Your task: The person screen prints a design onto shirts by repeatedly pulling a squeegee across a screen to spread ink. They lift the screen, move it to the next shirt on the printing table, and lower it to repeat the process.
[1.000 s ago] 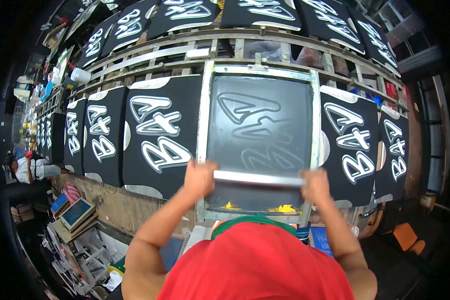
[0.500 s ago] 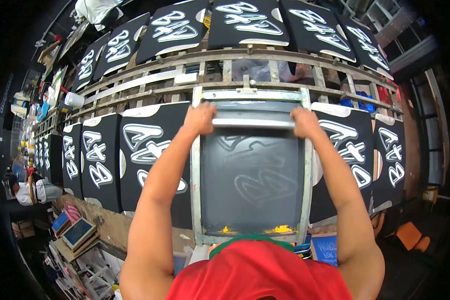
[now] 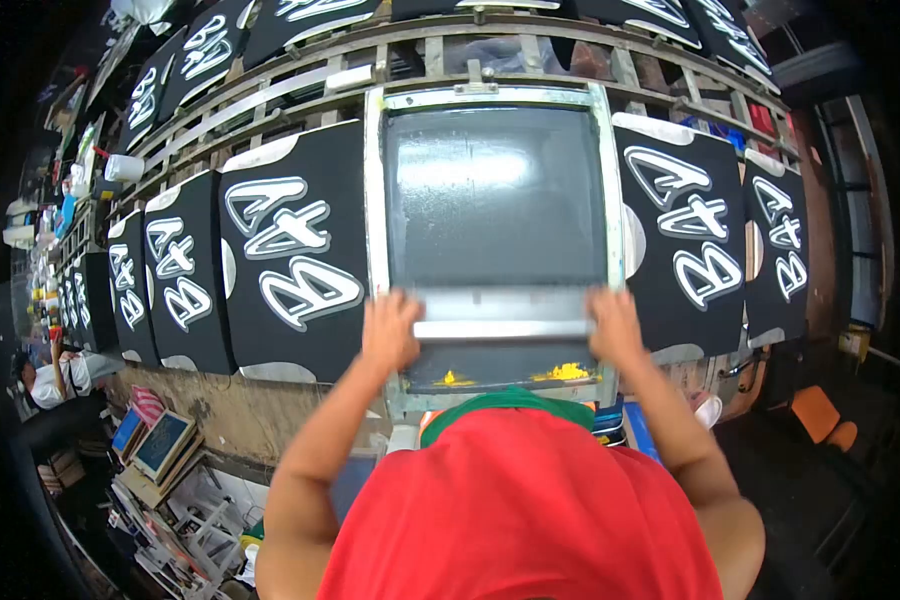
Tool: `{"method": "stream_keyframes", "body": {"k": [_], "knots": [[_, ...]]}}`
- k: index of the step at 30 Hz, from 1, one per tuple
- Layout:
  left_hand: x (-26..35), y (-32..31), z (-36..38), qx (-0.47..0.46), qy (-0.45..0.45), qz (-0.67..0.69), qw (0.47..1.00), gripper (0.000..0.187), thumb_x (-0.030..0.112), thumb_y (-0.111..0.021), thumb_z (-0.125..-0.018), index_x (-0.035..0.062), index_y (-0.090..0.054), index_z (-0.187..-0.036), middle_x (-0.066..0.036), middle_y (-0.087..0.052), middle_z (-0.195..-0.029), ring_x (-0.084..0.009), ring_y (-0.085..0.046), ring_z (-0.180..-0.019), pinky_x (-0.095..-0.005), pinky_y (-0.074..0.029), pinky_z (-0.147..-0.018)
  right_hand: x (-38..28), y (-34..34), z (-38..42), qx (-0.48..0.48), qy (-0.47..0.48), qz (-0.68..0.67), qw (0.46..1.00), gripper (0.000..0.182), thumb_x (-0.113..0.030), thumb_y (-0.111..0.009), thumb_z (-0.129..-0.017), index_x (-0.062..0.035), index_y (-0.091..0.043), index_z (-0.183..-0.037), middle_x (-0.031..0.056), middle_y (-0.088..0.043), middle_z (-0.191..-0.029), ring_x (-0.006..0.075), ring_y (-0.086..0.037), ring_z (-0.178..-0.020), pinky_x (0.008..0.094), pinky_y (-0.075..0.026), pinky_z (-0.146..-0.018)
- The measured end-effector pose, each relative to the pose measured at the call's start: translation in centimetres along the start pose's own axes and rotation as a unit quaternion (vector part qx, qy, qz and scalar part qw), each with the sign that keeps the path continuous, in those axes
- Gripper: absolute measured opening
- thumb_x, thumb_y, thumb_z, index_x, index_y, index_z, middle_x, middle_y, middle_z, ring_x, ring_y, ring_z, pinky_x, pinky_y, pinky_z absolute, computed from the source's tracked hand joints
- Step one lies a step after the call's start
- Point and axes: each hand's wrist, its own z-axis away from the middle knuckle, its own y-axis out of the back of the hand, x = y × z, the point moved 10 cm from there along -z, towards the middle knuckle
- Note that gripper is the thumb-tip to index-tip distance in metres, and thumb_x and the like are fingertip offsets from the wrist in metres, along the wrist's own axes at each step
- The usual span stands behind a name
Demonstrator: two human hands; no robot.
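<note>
Squeegee (image 3: pixel 500 328) lies crosswise near the screen's (image 3: pixel 495 195) near end, long axis running left to right. Left hand (image 3: pixel 390 332) and right hand (image 3: pixel 615 325) each close a grip on one end, equally near; yellow ink (image 3: pixel 565 372) sits just below it.

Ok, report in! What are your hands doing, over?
Left hand and right hand both gripping the squeegee. Squeegee low on the screen, near the yellow ink. Nothing in the way.

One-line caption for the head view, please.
Both hands, left and right, grip a metal squeegee near the lower end of a metal-framed printing screen.
</note>
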Motion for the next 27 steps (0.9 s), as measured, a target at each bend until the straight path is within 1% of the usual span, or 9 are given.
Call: {"method": "stream_keyframes", "body": {"k": [3, 6, 10, 11, 12, 15, 18, 24, 27], "knots": [[1.7, -3.8, 9.0, -0.084, 0.006, 0.047, 0.995, 0.039, 0.004, -0.068, -0.071, 0.0164, -0.067, -0.108, -0.014, -0.060, -0.117, -0.0358, -0.057, -0.112, -0.0501, -0.043, -0.092, -3.4, -1.7, 8.7, -0.080, -0.027, -0.010, 0.996, 0.034, -0.006, -0.065, -0.075, -0.0083, -0.067, -0.109, 0.0111, -0.065, -0.114, 0.0368, -0.060, -0.103, 0.0491, -0.044, -0.093], [1.4, 0.6, 5.1, -0.002, -0.075, 0.072, 0.995, 0.036, 0.002, -0.063, -0.075, 0.0151, -0.068, -0.109, -0.011, -0.065, -0.122, -0.0301, -0.061, -0.111, -0.0474, -0.044, -0.090, -2.4, 0.3, 5.4, -0.077, 0.008, -0.055, 0.995, 0.037, -0.006, -0.064, -0.076, -0.0083, -0.069, -0.113, 0.0118, -0.069, -0.115, 0.0348, -0.061, -0.107, 0.0481, -0.046, -0.095], [-2.7, 6.4, -10.8, 0.018, -0.037, -0.010, 0.999, 0.036, 0.002, -0.062, -0.079, 0.0113, -0.069, -0.113, -0.012, -0.074, -0.097, -0.0305, -0.071, -0.091, -0.0473, -0.047, -0.087, 2.9, 4.2, -12.0, -0.019, -0.025, -0.037, 0.999, 0.034, 0.000, -0.065, -0.069, -0.0046, -0.070, -0.102, 0.0193, -0.070, -0.094, 0.0408, -0.067, -0.088, 0.0493, -0.053, -0.086], [-4.1, 7.5, -15.0, 0.071, -0.039, -0.023, 0.996, 0.037, 0.003, -0.063, -0.079, 0.0116, -0.069, -0.114, -0.012, -0.074, -0.098, -0.0308, -0.071, -0.091, -0.0477, -0.047, -0.088, 3.6, 5.5, -16.8, 0.046, 0.038, 0.016, 0.998, 0.031, -0.002, -0.066, -0.068, -0.0054, -0.070, -0.099, 0.0201, -0.070, -0.094, 0.0422, -0.067, -0.087, 0.0501, -0.054, -0.082], [-5.4, 8.3, -19.6, 0.029, -0.006, -0.047, 0.998, 0.037, 0.004, -0.062, -0.079, 0.0119, -0.070, -0.115, -0.013, -0.075, -0.101, -0.0312, -0.071, -0.093, -0.0471, -0.049, -0.088, 5.4, 5.6, -21.4, 0.028, 0.000, 0.033, 0.999, 0.031, -0.004, -0.066, -0.069, -0.0057, -0.071, -0.100, 0.0205, -0.070, -0.095, 0.0426, -0.067, -0.089, 0.0501, -0.053, -0.084], [-8.4, 10.7, -28.6, 0.157, -0.032, -0.021, 0.987, 0.038, 0.006, -0.064, -0.077, 0.0137, -0.072, -0.114, -0.016, -0.074, -0.104, -0.0367, -0.071, -0.095, -0.0472, -0.056, -0.085, 8.6, 5.6, -31.4, 0.052, -0.024, 0.057, 0.997, 0.037, -0.008, -0.063, -0.077, -0.0122, -0.074, -0.112, 0.0145, -0.070, -0.109, 0.0352, -0.066, -0.106, 0.0492, -0.049, -0.094], [-8.4, 9.6, -29.5, 0.106, 0.031, -0.078, 0.991, 0.038, 0.008, -0.065, -0.078, 0.0177, -0.074, -0.113, -0.009, -0.071, -0.111, -0.0314, -0.069, -0.103, -0.0483, -0.050, -0.092, 9.2, 4.0, -32.4, 0.022, -0.063, 0.063, 0.996, 0.040, -0.007, -0.062, -0.079, -0.0160, -0.074, -0.116, 0.0099, -0.069, -0.116, 0.0320, -0.063, -0.114, 0.0500, -0.048, -0.095], [-2.7, 1.9, -9.2, 0.000, 0.027, -0.037, 0.999, 0.046, 0.006, -0.068, -0.070, 0.0174, -0.071, -0.114, -0.010, -0.065, -0.108, -0.0312, -0.067, -0.100, -0.0553, -0.041, -0.100, 3.3, 1.0, -9.7, -0.110, -0.115, 0.004, 0.987, 0.047, -0.003, -0.066, -0.072, -0.0105, -0.069, -0.119, 0.0102, -0.067, -0.120, 0.0325, -0.061, -0.115, 0.0508, -0.037, -0.105], [1.4, -1.3, 4.3, -0.066, 0.010, -0.028, 0.997, 0.056, 0.012, -0.075, -0.064, 0.0198, -0.072, -0.119, -0.006, -0.064, -0.109, -0.0268, -0.064, -0.101, -0.0469, -0.043, -0.092, -0.5, -1.7, 4.7, -0.129, -0.074, -0.006, 0.989, 0.046, -0.010, -0.071, -0.070, -0.0122, -0.072, -0.116, 0.0078, -0.066, -0.127, 0.0299, -0.058, -0.115, 0.0533, -0.038, -0.105]]}}
